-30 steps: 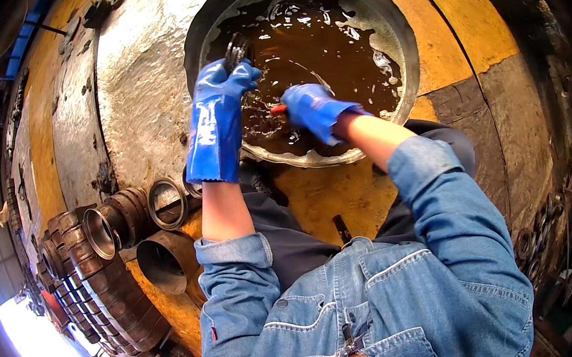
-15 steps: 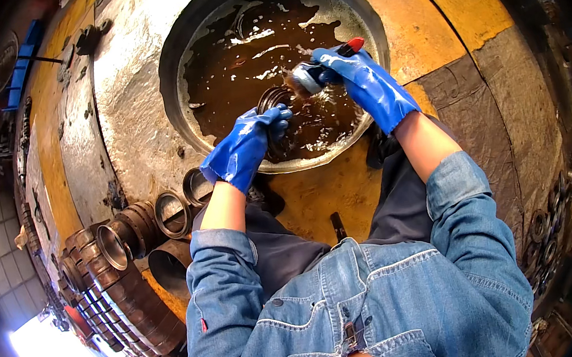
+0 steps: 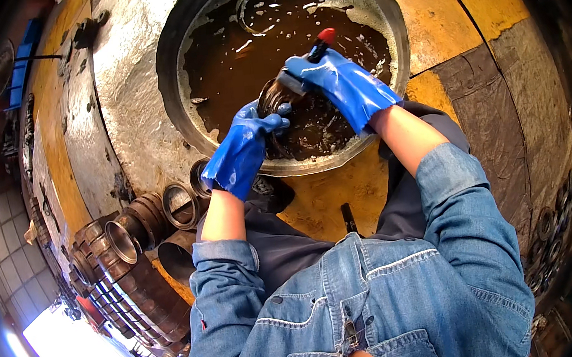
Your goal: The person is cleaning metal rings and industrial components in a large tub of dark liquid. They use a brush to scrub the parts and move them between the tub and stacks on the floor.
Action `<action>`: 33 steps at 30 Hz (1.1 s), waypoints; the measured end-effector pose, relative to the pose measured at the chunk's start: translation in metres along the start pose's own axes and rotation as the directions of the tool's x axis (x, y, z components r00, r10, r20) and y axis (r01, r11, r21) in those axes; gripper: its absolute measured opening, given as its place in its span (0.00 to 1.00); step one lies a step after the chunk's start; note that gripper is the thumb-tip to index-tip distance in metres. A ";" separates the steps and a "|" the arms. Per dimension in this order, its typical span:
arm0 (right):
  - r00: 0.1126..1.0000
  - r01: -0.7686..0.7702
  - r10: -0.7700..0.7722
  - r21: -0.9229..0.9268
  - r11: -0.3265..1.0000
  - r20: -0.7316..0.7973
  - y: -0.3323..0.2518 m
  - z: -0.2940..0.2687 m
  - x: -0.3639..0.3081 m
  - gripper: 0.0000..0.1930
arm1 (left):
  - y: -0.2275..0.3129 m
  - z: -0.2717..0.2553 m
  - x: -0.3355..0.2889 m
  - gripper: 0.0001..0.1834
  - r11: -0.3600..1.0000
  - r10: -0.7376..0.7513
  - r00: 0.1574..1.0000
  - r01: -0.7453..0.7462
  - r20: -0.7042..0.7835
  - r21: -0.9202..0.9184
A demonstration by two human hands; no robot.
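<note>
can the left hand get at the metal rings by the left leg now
Probably yes, once emptied: the left hand holds a dark part over the tub. Only the rim seems to lie between it and the metal rings.

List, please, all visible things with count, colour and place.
basin: one, grey, upper centre
liquid: one pool, brown, in basin
ring part: count unclear, dark, centre
brush: one, black and red, centre
metal cylinders: many, brown, left
small metal parts: many, dark, right
floor plates: several, yellow and grey, around basin
rod: one, black, below basin
denim shirt: one, blue, bottom
left hand: one, gloved blue, holding ring part
right hand: one, gloved blue, holding brush
</note>
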State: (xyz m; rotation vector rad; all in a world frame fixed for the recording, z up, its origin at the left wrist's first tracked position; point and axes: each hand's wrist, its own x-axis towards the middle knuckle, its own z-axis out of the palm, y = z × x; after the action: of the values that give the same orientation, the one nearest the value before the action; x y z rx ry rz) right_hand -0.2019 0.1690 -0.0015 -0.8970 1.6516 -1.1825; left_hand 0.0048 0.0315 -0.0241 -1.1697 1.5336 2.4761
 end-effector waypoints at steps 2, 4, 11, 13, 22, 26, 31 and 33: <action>0.985 0.045 -0.074 -0.181 0.982 -0.154 0.003 0.000 -0.014 0.24 | 0.003 -0.002 -0.002 0.21 0.999 0.009 1.000 -0.009 -0.009 -0.039; 0.967 -0.118 0.080 -0.147 0.982 -0.243 0.002 0.000 -0.013 0.26 | -0.002 -0.007 0.002 0.21 0.999 0.042 0.998 -0.041 0.037 -0.031; 0.902 -0.416 0.366 -0.230 0.880 -0.229 0.021 0.003 0.031 0.25 | -0.013 -0.021 0.024 0.30 0.967 -0.138 0.988 0.120 -0.063 -0.227; 0.962 -0.156 0.156 0.020 0.988 -0.223 -0.011 0.012 0.006 0.27 | 0.004 -0.017 0.021 0.37 0.897 -0.307 0.950 0.269 -0.056 -0.349; 0.977 0.196 -0.190 -0.055 0.979 0.100 -0.015 0.064 -0.010 0.14 | 0.027 0.001 0.017 0.51 0.570 -0.529 0.844 0.279 -0.085 -0.773; 0.956 0.257 -0.210 -0.237 0.937 0.207 -0.011 0.063 -0.030 0.14 | -0.012 -0.040 0.036 0.47 0.680 -0.277 0.957 0.134 -0.083 -0.721; 0.915 0.165 0.022 -0.424 0.891 0.402 -0.009 0.045 -0.051 0.16 | 0.015 -0.007 0.024 0.45 0.705 -0.453 0.876 0.240 -0.163 -0.668; 0.884 0.107 0.138 -0.480 0.871 0.447 -0.012 0.039 -0.049 0.16 | 0.013 -0.012 0.026 0.44 0.733 -0.432 0.894 0.270 -0.122 -0.624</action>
State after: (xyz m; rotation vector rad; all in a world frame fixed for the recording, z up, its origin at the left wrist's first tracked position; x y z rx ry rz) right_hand -0.1482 0.1977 0.0163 -1.3640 1.5587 -0.4540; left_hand -0.0114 0.0061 -0.0324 -1.7273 0.4283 2.6575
